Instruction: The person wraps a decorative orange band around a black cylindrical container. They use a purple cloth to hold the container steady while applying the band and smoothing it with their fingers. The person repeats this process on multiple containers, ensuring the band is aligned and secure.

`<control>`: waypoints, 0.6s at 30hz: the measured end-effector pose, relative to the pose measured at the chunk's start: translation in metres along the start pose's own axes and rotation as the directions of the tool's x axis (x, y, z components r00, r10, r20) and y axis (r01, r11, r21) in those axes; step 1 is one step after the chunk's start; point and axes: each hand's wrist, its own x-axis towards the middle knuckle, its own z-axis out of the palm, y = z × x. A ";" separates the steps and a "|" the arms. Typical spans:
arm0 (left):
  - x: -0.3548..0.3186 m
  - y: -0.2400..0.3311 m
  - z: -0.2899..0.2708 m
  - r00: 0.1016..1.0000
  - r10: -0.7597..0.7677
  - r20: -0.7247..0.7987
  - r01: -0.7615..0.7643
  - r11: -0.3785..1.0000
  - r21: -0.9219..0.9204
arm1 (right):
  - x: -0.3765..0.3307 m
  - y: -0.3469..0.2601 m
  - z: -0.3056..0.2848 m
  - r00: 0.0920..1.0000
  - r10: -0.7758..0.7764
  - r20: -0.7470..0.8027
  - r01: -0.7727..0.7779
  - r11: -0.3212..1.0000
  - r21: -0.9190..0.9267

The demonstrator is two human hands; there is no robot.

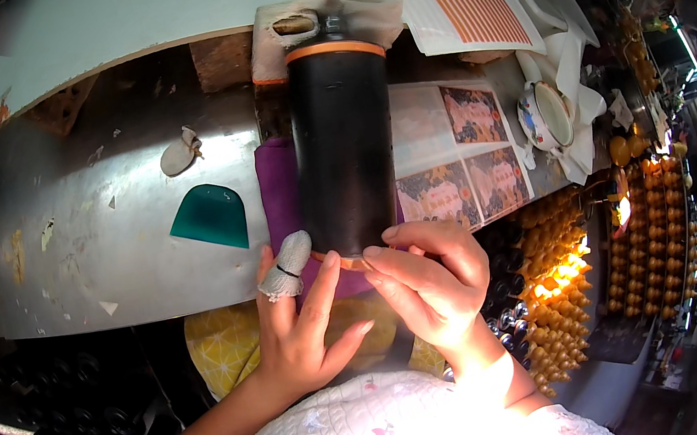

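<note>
A large black cylinder (343,134) with orange rims lies lengthwise in front of me, on a purple cloth (280,192). My left hand (298,329) is at its near end, fingers spread. One of its fingers wears a white cloth wrap (286,266) tied with a dark band, and another fingertip touches the near orange rim (355,264). From the other side my right hand (439,281) pinches at that same rim, thumb and forefinger close together, another fingertip on the cylinder's side. The cylinder's near end face is hidden by the fingers.
On the metal table (80,227) left of the cylinder lie a teal scraper (213,218) and a small cloth bundle (180,154). Printed sheets (488,165) and a white enamel bowl (547,115) sit to the right. Rows of golden gourd-shaped pieces (562,292) stand beyond the table's right edge.
</note>
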 end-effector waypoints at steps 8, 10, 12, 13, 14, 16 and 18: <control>0.001 -0.002 -0.002 0.999 0.033 0.009 -0.034 0.999 0.036 | -0.011 -0.010 -0.007 0.960 0.255 0.114 -0.277 0.919 0.279; 0.002 -0.002 -0.004 0.997 0.068 0.029 -0.069 0.997 0.034 | -0.015 -0.016 -0.003 0.892 0.438 0.113 -0.445 0.809 0.384; -0.001 -0.004 -0.003 0.998 0.063 0.008 -0.063 0.998 0.025 | -0.014 -0.020 0.000 0.807 0.574 0.137 -0.564 0.681 0.468; -0.002 -0.004 -0.002 0.998 0.061 -0.002 -0.061 0.998 0.021 | -0.012 -0.021 0.000 0.796 0.588 0.142 -0.573 0.658 0.489; -0.003 -0.003 -0.003 1.000 0.028 -0.002 -0.028 0.999 0.023 | -0.009 -0.020 0.000 0.786 0.600 0.148 -0.580 0.635 0.510; -0.004 0.000 -0.004 0.999 -0.036 -0.001 0.036 0.999 0.028 | -0.007 -0.019 -0.001 0.780 0.601 0.174 -0.587 0.605 0.539; -0.004 0.001 -0.006 0.999 -0.026 0.043 0.023 0.998 0.061 | -0.007 -0.019 -0.003 0.760 0.618 0.200 -0.615 0.585 0.529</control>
